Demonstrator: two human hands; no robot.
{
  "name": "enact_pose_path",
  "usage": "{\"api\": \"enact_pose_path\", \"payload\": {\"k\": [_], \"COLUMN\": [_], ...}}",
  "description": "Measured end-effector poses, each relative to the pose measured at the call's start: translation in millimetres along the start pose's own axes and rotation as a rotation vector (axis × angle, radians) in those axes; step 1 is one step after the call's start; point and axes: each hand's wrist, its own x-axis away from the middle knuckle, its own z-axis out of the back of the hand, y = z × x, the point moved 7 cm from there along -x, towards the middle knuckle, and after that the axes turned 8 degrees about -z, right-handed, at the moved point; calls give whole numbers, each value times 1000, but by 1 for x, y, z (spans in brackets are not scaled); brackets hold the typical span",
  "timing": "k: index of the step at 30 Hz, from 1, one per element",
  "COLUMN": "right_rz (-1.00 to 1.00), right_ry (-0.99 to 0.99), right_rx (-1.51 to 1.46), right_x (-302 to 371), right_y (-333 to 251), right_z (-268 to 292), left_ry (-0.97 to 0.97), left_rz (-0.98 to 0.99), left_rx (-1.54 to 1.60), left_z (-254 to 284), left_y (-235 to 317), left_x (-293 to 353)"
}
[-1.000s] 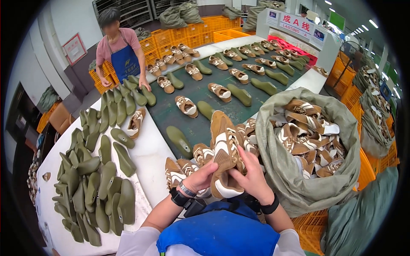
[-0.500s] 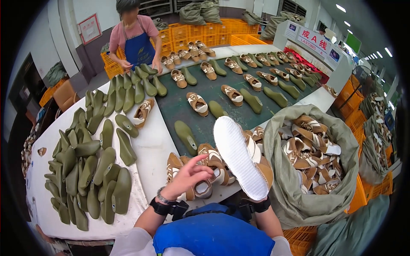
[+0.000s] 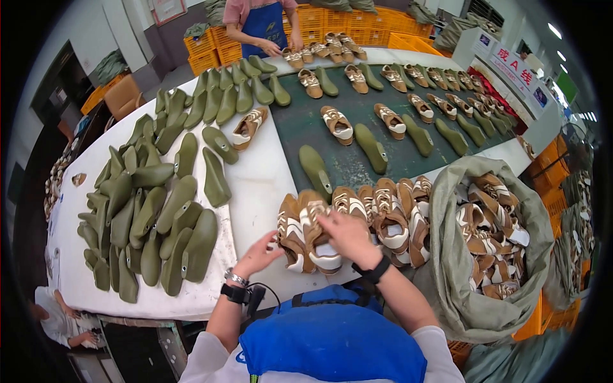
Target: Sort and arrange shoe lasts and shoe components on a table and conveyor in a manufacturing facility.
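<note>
A row of brown and white sneakers (image 3: 391,220) stands at the table's near edge, in front of me. My right hand (image 3: 350,239) grips the side of one sneaker (image 3: 314,233), whose heel faces me; its toe end is slightly blurred. Just left of it, another sneaker (image 3: 292,231) with white stripes lies alongside. My left hand (image 3: 258,254) is beside that one, holding nothing, fingers apart. Beyond the row, olive-green shoe lasts (image 3: 313,167) and more sneakers alternate on the dark green belt (image 3: 287,131).
Many olive-green lasts (image 3: 150,217) pile up on the white table (image 3: 255,198) at left. A grey-green sack (image 3: 447,281) full of sneakers stands at right. Across the table a co-worker in a blue apron (image 3: 262,29) stands before orange crates (image 3: 319,20).
The sneaker held with its white sole toward me has been lowered into the row and turned upright. My right hand moved left; my left hand drew back leftward. The view has shifted.
</note>
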Motion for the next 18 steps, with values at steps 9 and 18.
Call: {"api": "enact_pose_path", "payload": {"k": [9,18], "right_rz": [-152,-316], "right_ry": [246,-46], "right_rx": [-92,-197], "right_x": [27,64], "right_y": [42,55], "right_z": [24,-10], "left_ry": [-148,-301], "left_rz": [72,-94], "left_rx": [-263,-396], "left_z": [-13,-20], "left_y": [4,18], "left_x": [3,-12]}}
